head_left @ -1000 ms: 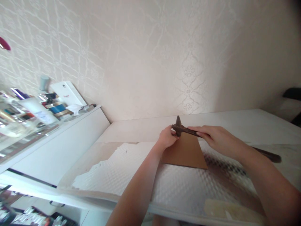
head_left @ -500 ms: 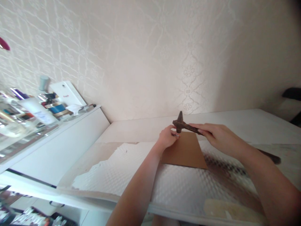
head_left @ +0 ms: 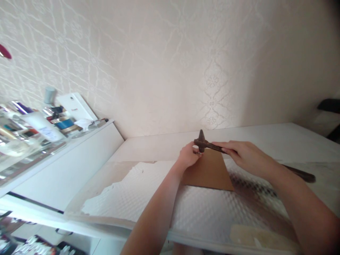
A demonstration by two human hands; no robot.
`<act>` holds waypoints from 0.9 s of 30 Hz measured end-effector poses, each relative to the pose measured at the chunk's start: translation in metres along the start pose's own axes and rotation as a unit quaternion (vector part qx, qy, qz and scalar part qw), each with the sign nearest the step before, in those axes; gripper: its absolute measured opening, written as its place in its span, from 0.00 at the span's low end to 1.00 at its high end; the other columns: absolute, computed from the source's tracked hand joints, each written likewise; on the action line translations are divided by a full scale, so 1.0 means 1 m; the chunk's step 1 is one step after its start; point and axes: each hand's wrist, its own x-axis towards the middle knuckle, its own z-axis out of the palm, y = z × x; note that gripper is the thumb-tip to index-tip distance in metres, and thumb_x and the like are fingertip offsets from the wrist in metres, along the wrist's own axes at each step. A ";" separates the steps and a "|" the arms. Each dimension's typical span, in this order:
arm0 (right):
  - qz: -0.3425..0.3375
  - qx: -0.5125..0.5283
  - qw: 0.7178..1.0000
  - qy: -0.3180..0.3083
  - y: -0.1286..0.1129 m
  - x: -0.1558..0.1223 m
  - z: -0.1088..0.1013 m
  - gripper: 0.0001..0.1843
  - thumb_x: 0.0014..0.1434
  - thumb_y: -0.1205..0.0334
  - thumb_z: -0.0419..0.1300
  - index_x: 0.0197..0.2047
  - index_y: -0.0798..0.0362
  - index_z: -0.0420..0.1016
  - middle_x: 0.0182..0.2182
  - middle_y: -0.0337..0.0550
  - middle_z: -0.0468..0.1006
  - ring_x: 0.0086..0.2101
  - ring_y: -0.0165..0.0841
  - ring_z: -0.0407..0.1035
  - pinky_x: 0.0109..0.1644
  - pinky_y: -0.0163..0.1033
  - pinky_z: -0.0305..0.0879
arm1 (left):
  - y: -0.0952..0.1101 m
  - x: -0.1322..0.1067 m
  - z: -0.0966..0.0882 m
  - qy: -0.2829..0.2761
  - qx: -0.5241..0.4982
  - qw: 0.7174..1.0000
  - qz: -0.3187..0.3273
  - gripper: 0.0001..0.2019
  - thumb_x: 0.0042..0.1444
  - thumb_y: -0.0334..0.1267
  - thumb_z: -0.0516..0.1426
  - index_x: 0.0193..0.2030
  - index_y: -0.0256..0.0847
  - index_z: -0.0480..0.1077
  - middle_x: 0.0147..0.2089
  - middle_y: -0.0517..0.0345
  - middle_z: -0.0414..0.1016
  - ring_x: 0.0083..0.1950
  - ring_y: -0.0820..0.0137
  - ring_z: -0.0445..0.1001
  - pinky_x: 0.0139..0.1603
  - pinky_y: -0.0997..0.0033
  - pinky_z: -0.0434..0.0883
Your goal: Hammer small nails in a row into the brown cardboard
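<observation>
My right hand grips the neck of a dark rusty hammer, its long handle running back past my forearm to the right. The hammer head hangs just above the far corner of a brown board lying on the white table. My left hand is closed in a pinch right under the hammer head, on something small that I cannot make out, and rests on the board's far left corner.
A white textured sheet covers the near part of the table. A white cabinet on the left carries several bottles and jars. A patterned wall stands behind. A dark object sits at far right.
The hammer head rose a little half a second ago and has come back down onto the spot at my left fingertips. My left hand has stayed put.
</observation>
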 end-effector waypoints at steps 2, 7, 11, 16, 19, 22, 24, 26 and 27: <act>-0.001 0.008 1.000 0.015 -0.001 0.000 0.000 0.23 0.62 0.65 0.45 0.57 0.41 0.68 0.43 0.38 0.78 0.40 0.36 0.73 0.42 0.40 0.68 | 0.000 0.000 0.000 -0.004 -0.005 1.000 0.004 0.18 0.47 0.28 0.58 0.46 0.41 0.66 0.39 0.57 0.78 0.45 0.66 0.74 0.50 0.66 0.67; 0.000 0.003 1.000 0.004 -0.003 0.000 0.000 0.23 0.62 0.65 0.46 0.56 0.40 0.68 0.41 0.38 0.79 0.38 0.35 0.73 0.43 0.39 0.67 | -0.001 0.001 0.000 0.004 0.003 1.000 0.002 0.18 0.46 0.29 0.60 0.45 0.40 0.66 0.39 0.55 0.78 0.44 0.64 0.75 0.48 0.65 0.68; -0.003 0.006 1.000 0.016 -0.003 0.000 0.000 0.23 0.62 0.65 0.44 0.57 0.40 0.68 0.45 0.37 0.77 0.41 0.35 0.73 0.42 0.38 0.67 | -0.003 0.002 0.001 -0.004 -0.011 1.000 0.008 0.18 0.47 0.28 0.58 0.47 0.41 0.66 0.38 0.56 0.78 0.45 0.66 0.74 0.49 0.66 0.67; -0.007 -0.004 1.000 0.013 -0.003 0.000 0.000 0.23 0.62 0.65 0.45 0.57 0.41 0.68 0.41 0.38 0.79 0.38 0.35 0.73 0.42 0.38 0.67 | -0.001 0.001 0.000 0.002 0.003 1.000 0.000 0.17 0.46 0.29 0.59 0.45 0.40 0.67 0.39 0.56 0.78 0.44 0.65 0.75 0.48 0.65 0.68; -0.008 0.002 1.000 0.025 -0.002 0.000 0.000 0.23 0.62 0.65 0.45 0.57 0.42 0.68 0.43 0.39 0.78 0.39 0.35 0.73 0.40 0.38 0.68 | 0.001 0.000 0.000 -0.003 -0.008 1.000 0.003 0.18 0.47 0.27 0.58 0.46 0.41 0.66 0.38 0.57 0.78 0.45 0.66 0.75 0.49 0.66 0.67; -0.002 0.000 1.000 0.016 0.000 0.000 0.000 0.23 0.62 0.65 0.45 0.56 0.41 0.69 0.42 0.38 0.78 0.39 0.36 0.73 0.42 0.39 0.68 | 0.002 -0.001 -0.001 -0.003 0.002 1.000 0.002 0.18 0.46 0.27 0.59 0.46 0.40 0.66 0.38 0.56 0.78 0.44 0.65 0.75 0.48 0.65 0.68; 0.000 0.000 1.000 0.009 0.000 0.000 0.000 0.23 0.62 0.64 0.45 0.56 0.40 0.68 0.42 0.38 0.79 0.40 0.36 0.73 0.44 0.40 0.67 | 0.002 -0.001 -0.001 -0.002 0.004 1.000 0.002 0.18 0.46 0.27 0.59 0.45 0.40 0.66 0.39 0.56 0.78 0.44 0.65 0.75 0.48 0.65 0.68; 0.001 0.005 1.000 0.010 0.000 0.000 0.000 0.23 0.63 0.64 0.44 0.57 0.40 0.67 0.44 0.38 0.78 0.41 0.36 0.73 0.44 0.40 0.67 | 0.001 0.000 -0.001 -0.006 -0.007 1.000 0.005 0.18 0.47 0.27 0.58 0.46 0.41 0.66 0.39 0.56 0.78 0.45 0.66 0.75 0.49 0.66 0.67; 0.002 0.008 1.000 0.011 0.000 0.000 0.000 0.23 0.63 0.64 0.44 0.58 0.40 0.67 0.45 0.38 0.77 0.41 0.36 0.72 0.44 0.39 0.67 | 0.001 0.000 0.000 -0.008 -0.010 1.000 0.005 0.18 0.47 0.27 0.58 0.47 0.41 0.66 0.39 0.57 0.78 0.45 0.67 0.75 0.50 0.66 0.67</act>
